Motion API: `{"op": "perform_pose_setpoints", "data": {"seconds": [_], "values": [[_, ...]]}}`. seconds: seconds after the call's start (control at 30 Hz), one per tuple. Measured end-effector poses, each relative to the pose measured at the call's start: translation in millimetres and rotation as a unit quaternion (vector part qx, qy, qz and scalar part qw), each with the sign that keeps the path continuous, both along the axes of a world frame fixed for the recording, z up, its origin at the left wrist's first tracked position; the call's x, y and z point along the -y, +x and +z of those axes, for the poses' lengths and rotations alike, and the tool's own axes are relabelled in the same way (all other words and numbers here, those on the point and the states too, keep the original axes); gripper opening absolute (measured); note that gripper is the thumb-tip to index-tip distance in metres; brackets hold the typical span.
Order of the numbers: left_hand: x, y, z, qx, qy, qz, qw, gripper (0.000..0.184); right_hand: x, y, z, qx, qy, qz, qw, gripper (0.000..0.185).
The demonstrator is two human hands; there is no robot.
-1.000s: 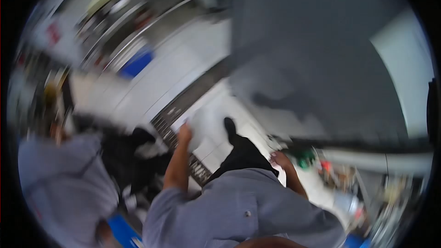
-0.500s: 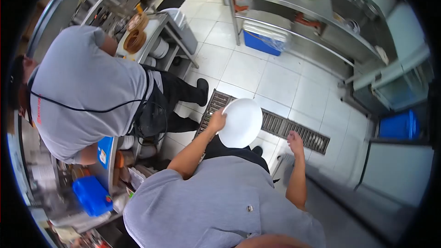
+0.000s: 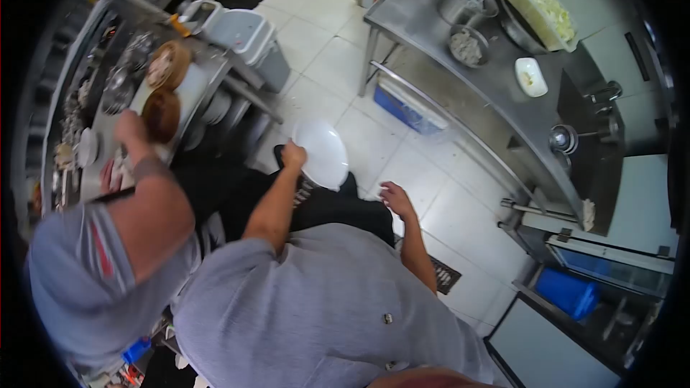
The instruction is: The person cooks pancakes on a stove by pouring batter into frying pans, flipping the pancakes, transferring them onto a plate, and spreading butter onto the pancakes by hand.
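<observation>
a white plate [image 3: 323,155], smooth and glossy, its outline oval in this view, hung tilted above the pale tiled floor [image 3: 374,140]. the left hand [image 3: 293,155] gripped it at the rim, its broad face in sight. the plate was also the thing nearest the right hand [image 3: 397,200], apart from its fingers.

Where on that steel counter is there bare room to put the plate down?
For the plate, the steel counter looks bare in front of the white dish, between the food bowl and the sink, and again between its left corner and the open pot. It is crowded at the back, around the long tub of greens.
</observation>
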State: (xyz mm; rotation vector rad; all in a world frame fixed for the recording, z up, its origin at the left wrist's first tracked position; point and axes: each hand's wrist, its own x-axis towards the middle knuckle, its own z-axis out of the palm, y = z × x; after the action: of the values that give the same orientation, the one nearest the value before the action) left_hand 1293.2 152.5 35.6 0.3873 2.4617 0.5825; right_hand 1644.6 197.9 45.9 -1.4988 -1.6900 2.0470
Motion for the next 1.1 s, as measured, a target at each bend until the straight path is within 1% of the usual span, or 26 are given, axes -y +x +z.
{"op": "perform_pose_setpoints", "data": {"seconds": [0.03,0.07,0.1,0.17,0.2,0.27,0.3,0.37,0.4,0.47,0.5,0.53,0.57,0.63,0.67,0.7,0.77,0.8,0.87,0.9,0.97,1.0,1.03,1.1], "values": [[-26.5,-16.0,-14.9,-0.008,-0.028,-0.019,0.999,0.035,-22.6,-19.3,27.0,-0.012,0.010,-0.001,1.000,0.032],[-53.1,-30.9,-18.4,-0.021,-0.045,-0.034,0.998,0.037,-44.9,-33.5,51.4,-0.025,0.027,-0.011,0.999,0.032],[-82.8,-43.9,-14.5,-0.036,-0.058,-0.051,0.996,0.039,-69.2,-42.1,65.6,-0.018,0.069,0.017,0.997,0.031],[-135.0,-64.3,17.3,-0.033,-0.078,-0.064,0.994,0.038,-110.8,-56.8,99.8,-0.040,0.092,-0.011,0.995,0.030],[-157.6,-75.1,19.8,-0.030,-0.076,-0.070,0.994,0.038,-131.2,-61.5,113.6,-0.036,0.093,-0.016,0.995,0.030],[-191.4,-113.1,26.5,-0.072,-0.035,-0.039,0.996,0.039,-172.0,-72.8,133.9,-0.126,0.031,-0.060,0.990,0.031],[-206.9,-136.6,24.7,-0.084,-0.037,-0.029,0.995,0.039,-194.8,-79.7,138.3,-0.149,0.023,-0.055,0.987,0.032],[-241.3,-180.3,25.0,-0.069,-0.014,-0.014,0.997,0.041,-246.0,-107.3,151.2,-0.154,0.019,-0.038,0.987,0.032],[-259.9,-190.8,55.7,-0.054,-0.020,0.010,0.998,0.042,-276.3,-126.2,157.5,-0.170,0.028,-0.023,0.985,0.032],[-293.4,-232.5,64.4,-0.088,-0.033,0.068,0.993,0.041,-332.1,-170.1,172.6,-0.206,0.042,0.014,0.977,0.033],[-303.2,-258.1,60.0,-0.100,-0.016,0.054,0.993,0.041,-358.5,-193.9,185.2,-0.226,0.045,0.027,0.973,0.032],[-315.6,-282.3,66.3,-0.112,0.003,0.035,0.993,0.042,-384.7,-216.5,192.4,-0.235,0.049,0.042,0.970,0.032],[-326.3,-303.7,70.7,-0.122,0.001,0.056,0.991,0.042,-408.8,-237.8,200.4,-0.240,0.055,0.056,0.968,0.033],[-356.6,-332.8,97.3,-0.144,0.093,0.105,0.980,0.042,-450.7,-281.8,221.1,-0.228,0.074,0.078,0.968,0.033],[-370.7,-349.6,109.9,-0.152,0.090,0.106,0.979,0.041,-469.1,-302.1,225.8,-0.233,0.070,0.086,0.966,0.033],[-385.1,-369.7,113.8,-0.155,0.089,0.117,0.977,0.041,-489.8,-322.8,226.5,-0.237,0.067,0.093,0.965,0.033],[-409.2,-416.0,112.0,-0.085,0.178,0.155,0.968,0.039,-528.2,-369.8,222.2,-0.239,0.073,0.120,0.961,0.034],[-421.8,-444.2,102.8,-0.087,0.178,0.158,0.967,0.039,-546.7,-396.4,222.2,-0.221,0.092,0.124,0.963,0.034],[-446.9,-503.0,75.6,-0.036,0.206,0.174,0.962,0.039,-579.0,-451.4,216.5,-0.193,0.118,0.110,0.968,0.034],[-465.4,-524.1,78.2,-0.033,0.208,0.174,0.962,0.039,-593.2,-475.5,209.0,-0.191,0.121,0.111,0.968,0.034],[-503.2,-559.8,102.0,0.050,0.212,0.234,0.948,0.041,-615.1,-519.2,181.8,-0.134,0.050,0.015,0.990,0.032],[-514.3,-587.4,84.6,0.015,0.174,0.239,0.955,0.042,-625.3,-540.6,165.0,-0.096,0.025,-0.027,0.995,0.030],[-517.6,-621.3,41.3,-0.038,0.170,0.208,0.962,0.042,-635.2,-559.4,145.4,-0.094,0.026,-0.015,0.995,0.030],[-535.7,-660.5,42.0,-0.036,0.169,0.212,0.962,0.040,-656.4,-584.2,103.9,0.006,-0.009,-0.046,0.999,0.029]]}}
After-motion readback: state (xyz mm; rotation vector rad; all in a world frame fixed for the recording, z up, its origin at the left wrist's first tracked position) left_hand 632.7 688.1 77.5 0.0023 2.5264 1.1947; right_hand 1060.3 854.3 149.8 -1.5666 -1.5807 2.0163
